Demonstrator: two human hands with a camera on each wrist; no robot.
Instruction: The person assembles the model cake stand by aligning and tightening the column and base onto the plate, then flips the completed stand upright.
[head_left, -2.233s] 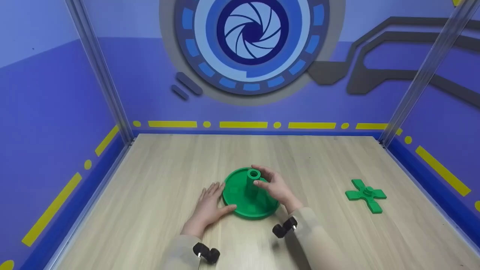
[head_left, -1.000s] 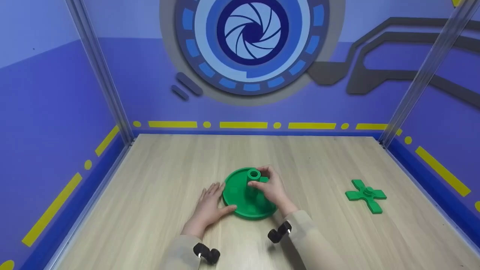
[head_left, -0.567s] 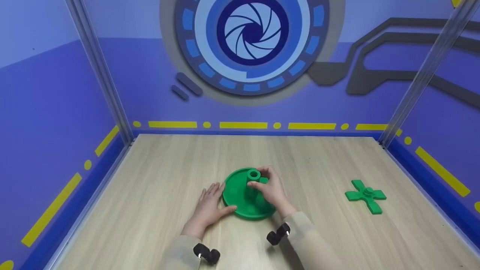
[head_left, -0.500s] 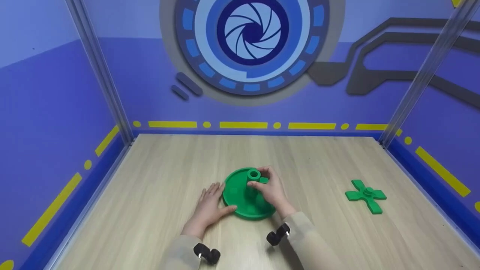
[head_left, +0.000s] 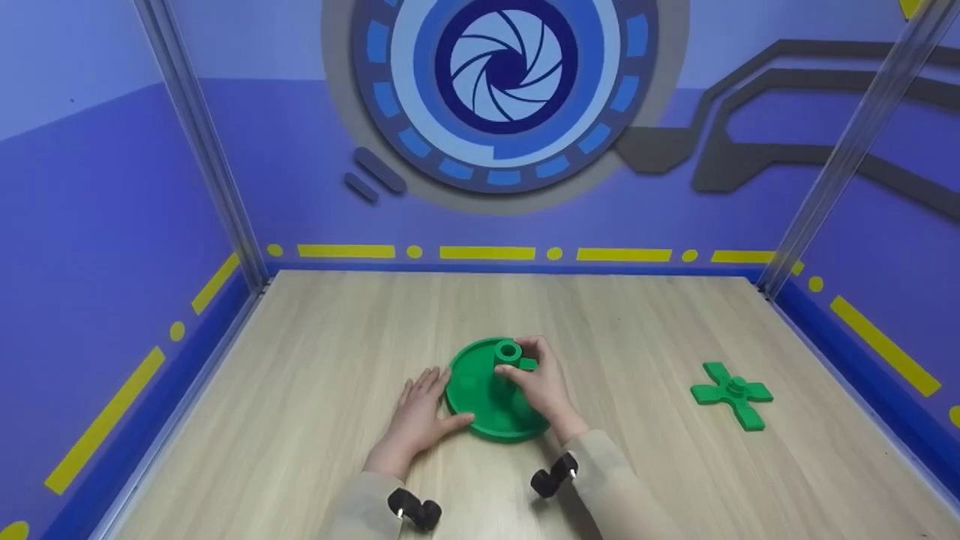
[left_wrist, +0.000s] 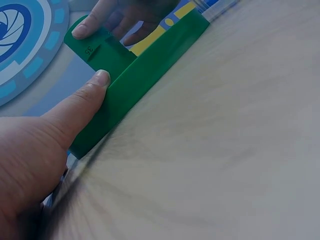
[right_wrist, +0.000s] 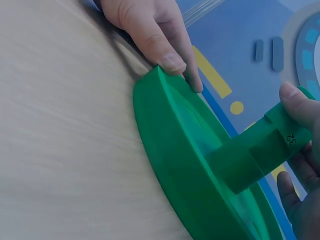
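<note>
A round green tray with a raised rim [head_left: 501,436] sits on the table in the head view. From its middle rises a hollow green post [head_left: 508,352]; a small green tab [head_left: 528,364] shows beside it. The right hand [head_left: 545,379] holds this post near the top, thumb [right_wrist: 295,100] on one side and fingers partly hidden behind. At the tray's left edge lies the left hand [head_left: 416,420], fingers spread along the outside and thumb [left_wrist: 92,92] touching the rim. Dark marks like digits show on the post in both wrist views.
A green four-armed cross piece [head_left: 733,391] with a round stub at its centre lies to the right on the wooden table [head_left: 337,322]. Blue panels [head_left: 285,165] and metal posts [head_left: 199,135] border the table. Each sleeve bears a black wrist device [head_left: 555,475].
The right hand has shifted slightly left round the post, its thumb further across the front, and the tab has come into sight. The left hand and the cross piece stay put.
</note>
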